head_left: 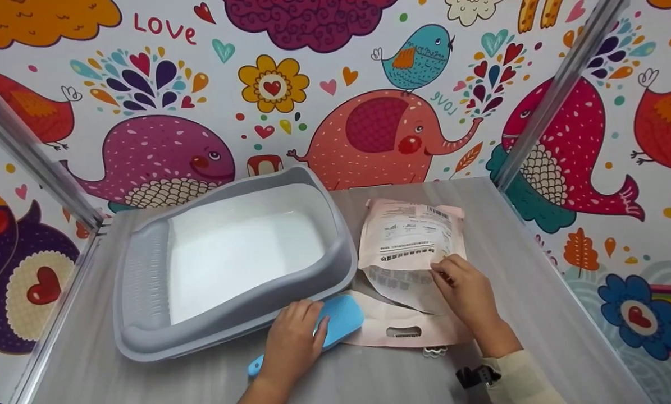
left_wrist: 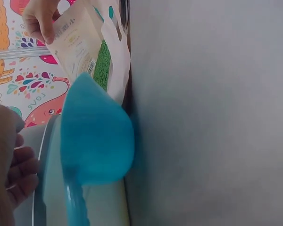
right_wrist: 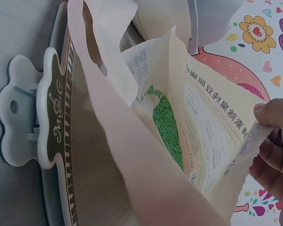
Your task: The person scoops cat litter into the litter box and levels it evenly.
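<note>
My right hand (head_left: 470,290): pinching pink paper pouch (head_left: 405,235) right of grey rectangular plastic tray (head_left: 141,275), prob so it gapes
Left hand (head_left: 296,336): loose, tray's near rim, by blue plastic scoop (head_left: 345,318)

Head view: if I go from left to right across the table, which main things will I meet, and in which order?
Grey tray → pale pink bag → right hand.

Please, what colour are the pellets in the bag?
The pellets are green, best seen in the right wrist view.
</note>
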Demonstrator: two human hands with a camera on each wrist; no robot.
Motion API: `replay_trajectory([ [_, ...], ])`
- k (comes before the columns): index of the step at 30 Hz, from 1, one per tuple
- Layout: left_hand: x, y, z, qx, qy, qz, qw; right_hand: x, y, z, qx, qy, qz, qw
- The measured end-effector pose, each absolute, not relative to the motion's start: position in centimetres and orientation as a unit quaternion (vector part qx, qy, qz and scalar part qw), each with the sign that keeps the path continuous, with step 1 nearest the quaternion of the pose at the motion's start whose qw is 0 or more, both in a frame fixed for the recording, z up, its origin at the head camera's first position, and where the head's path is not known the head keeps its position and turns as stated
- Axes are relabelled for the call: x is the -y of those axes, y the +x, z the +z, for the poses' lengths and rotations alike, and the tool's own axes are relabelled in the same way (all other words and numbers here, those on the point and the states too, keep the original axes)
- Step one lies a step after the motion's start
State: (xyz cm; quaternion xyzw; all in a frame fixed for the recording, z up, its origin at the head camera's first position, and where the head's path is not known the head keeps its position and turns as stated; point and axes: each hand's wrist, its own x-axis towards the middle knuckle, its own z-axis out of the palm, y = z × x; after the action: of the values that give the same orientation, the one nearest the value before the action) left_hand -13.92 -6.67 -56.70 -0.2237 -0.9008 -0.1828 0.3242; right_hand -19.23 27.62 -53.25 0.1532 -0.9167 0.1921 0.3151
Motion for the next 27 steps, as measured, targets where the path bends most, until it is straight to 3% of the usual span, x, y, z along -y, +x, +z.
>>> replay_trajectory([
  [6, 7.6, -12.8, -56.7, 0.925, -0.206, -0.161, 0.274, -27.8, -19.2, -53.2, 0.916, 0.157, 0.192, 0.316],
  [16, 9.3, -11.2, -55.8, 0.966, -0.156, -0.178, 0.108, -27.7, -19.1, -53.2, 0.921, 0.150, 0.189, 0.308],
  [27, 11.9, -10.6, -56.9, 0.975, -0.140, -0.169, 0.029, -27.7, -19.1, -53.3, 0.920, 0.149, 0.192, 0.307],
])
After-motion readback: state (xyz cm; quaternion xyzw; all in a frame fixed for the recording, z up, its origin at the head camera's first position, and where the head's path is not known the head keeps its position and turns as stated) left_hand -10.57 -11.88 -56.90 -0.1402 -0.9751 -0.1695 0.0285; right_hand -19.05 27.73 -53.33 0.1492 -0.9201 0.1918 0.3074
